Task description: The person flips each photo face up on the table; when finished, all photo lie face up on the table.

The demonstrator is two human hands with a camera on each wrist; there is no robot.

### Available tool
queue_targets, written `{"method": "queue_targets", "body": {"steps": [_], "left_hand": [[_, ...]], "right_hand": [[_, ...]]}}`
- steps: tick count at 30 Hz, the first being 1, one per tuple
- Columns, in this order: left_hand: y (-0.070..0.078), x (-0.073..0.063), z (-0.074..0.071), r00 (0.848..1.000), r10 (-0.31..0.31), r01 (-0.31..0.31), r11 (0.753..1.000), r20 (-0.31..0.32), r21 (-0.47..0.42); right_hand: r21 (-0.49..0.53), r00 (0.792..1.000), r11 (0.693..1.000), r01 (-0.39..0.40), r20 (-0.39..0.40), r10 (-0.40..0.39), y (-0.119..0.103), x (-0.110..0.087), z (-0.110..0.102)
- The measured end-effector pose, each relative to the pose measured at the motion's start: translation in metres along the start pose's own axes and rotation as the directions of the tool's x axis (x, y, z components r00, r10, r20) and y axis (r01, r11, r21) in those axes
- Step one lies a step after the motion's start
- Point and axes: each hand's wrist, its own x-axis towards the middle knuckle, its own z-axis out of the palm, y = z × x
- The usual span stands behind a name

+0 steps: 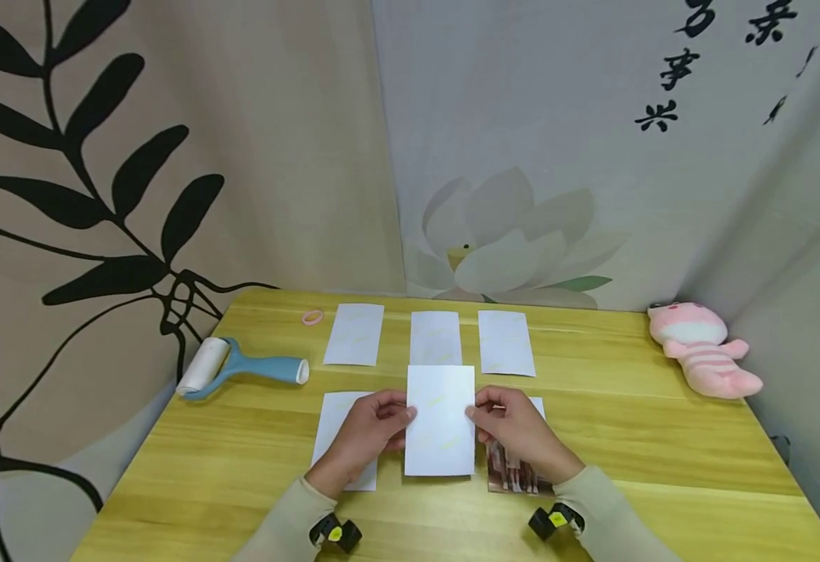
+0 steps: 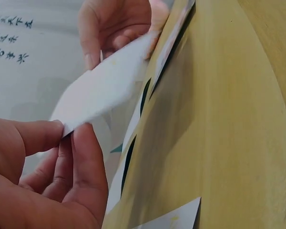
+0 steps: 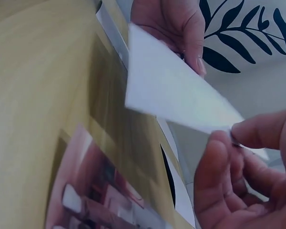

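- Currently both hands are pinching: left hand (image 1: 367,429) and right hand (image 1: 520,428) are gripping one white card (image 1: 441,421) by opposite long edges, roughly halfway along.
- Card is sitting directly between the fingertips; neither hand is nearer.
- Its long axis is running away from the person, across the line joining the hands. Its faintly yellow-marked face is facing the head camera.
- Wrist views are showing it raised clear of the wooden table (image 1: 662,476), apparently tilted.
- Key relation, my judgement: card is lining up with the gap between the lower-left card (image 1: 328,425) and the picture print (image 1: 511,472). Left hand is partly covering the former, right hand the latter.
- Beyond, its far edge is overlapping the middle back card (image 1: 435,337) in the head view; left back card (image 1: 354,335) and right back card (image 1: 507,343) are flanking that one.
- Farther out, lint roller (image 1: 265,368) is lying left, pink plush toy (image 1: 711,355) right.
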Motion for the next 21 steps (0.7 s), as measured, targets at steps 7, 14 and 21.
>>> {"method": "queue_targets", "body": {"steps": [7, 14, 21], "left_hand": [[0.009, -0.001, -0.005, 0.996, 0.055, -0.055, 0.998, -0.067, 0.012], [0.021, -0.006, -0.009, 0.991, 0.118, -0.117, 0.993, -0.058, 0.021], [0.028, -0.011, -0.007, 0.992, 0.13, -0.13, 0.984, -0.008, -0.12]], "right_hand": [[0.064, 0.998, 0.996, 0.057, 0.0, -0.057, -0.009, 0.0, -0.004], [0.012, 0.983, 0.983, 0.182, -0.03, -0.181, -0.023, -0.005, -0.01], [0.015, 0.97, 0.972, 0.232, -0.074, -0.231, -0.03, -0.011, -0.012]]}}
